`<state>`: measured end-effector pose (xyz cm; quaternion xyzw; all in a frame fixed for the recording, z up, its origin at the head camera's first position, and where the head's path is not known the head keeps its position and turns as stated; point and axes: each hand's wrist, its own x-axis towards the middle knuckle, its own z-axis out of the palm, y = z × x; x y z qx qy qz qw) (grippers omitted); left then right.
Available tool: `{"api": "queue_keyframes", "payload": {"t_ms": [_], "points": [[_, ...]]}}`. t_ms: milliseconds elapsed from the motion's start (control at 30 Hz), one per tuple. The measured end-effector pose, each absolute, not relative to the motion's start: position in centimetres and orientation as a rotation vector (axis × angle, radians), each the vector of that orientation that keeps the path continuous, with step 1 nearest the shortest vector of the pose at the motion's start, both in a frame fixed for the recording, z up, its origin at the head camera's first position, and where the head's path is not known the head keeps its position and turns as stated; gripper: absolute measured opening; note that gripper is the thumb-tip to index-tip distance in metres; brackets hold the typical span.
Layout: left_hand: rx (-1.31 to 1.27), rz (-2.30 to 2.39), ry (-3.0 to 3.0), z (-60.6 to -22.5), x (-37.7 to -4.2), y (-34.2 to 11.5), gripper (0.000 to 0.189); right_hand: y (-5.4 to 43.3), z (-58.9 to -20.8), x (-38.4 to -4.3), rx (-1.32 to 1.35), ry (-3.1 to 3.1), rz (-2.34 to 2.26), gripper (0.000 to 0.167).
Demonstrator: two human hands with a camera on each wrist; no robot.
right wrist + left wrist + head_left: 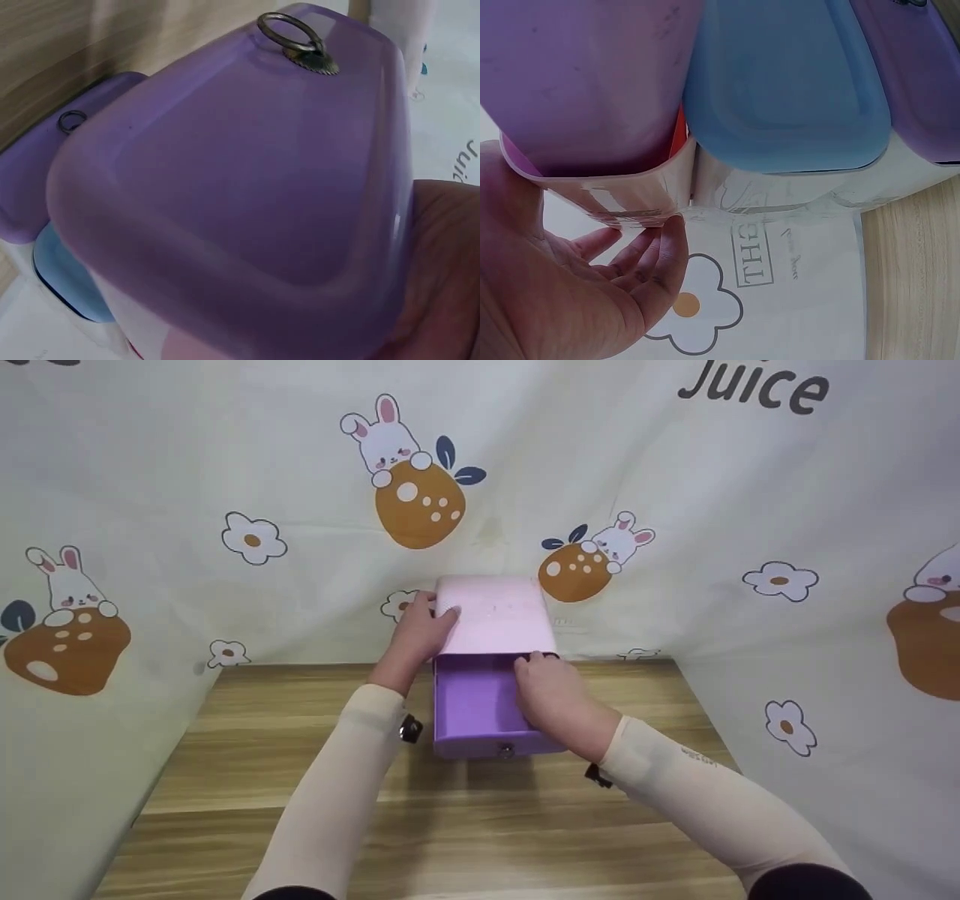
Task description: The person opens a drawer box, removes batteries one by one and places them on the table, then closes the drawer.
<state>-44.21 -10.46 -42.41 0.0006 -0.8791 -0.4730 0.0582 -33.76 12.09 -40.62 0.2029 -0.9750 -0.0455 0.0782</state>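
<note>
A pink-topped drawer cabinet (495, 615) stands at the back of the table, its top purple drawer (480, 701) pulled out toward me; the drawer's visible floor is bare. My left hand (420, 637) holds the cabinet's left upper edge, thumb on top and fingers against the side. In the left wrist view, those fingers (664, 259) touch the casing's side. My right hand (559, 701) grips the drawer's right wall near the cabinet opening; its fingertips are partly hidden. A metal ring pull (289, 34) hangs on the drawer front, untouched.
Below the pulled-out drawer sit a blue drawer (791, 82) and another purple drawer (922, 67), both closed. A bit of red (679, 139) shows inside the casing. The wood-grain table (300, 780) meets a printed cloth (315, 555) behind and at both sides.
</note>
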Motion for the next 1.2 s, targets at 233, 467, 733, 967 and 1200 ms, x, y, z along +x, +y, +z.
{"api": "queue_keyframes", "payload": {"t_ms": [233,467,733,967,1200], "points": [[0.006,-1.473,-2.647,-42.5,-44.1,-10.5,0.069,11.4,-41.1,-34.0,0.573,-2.954,-0.135,0.011],[0.002,-1.477,-2.652,-42.6,-44.0,-10.5,0.069,11.4,-41.4,-34.6,0.621,-2.946,-0.147,0.008],[-0.019,-1.488,-2.643,-42.7,-44.2,-10.5,0.07,11.6,-41.6,-34.9,0.665,-2.907,-0.162,0.013],[-0.007,-1.46,-2.655,-42.6,-44.2,-10.5,0.071,11.6,-41.7,-35.1,0.673,-2.914,-0.214,0.015],[0.009,-1.47,-2.654,-42.7,-44.1,-10.5,0.071,11.6,-41.9,-35.0,0.68,-2.908,-0.192,0.016]]}}
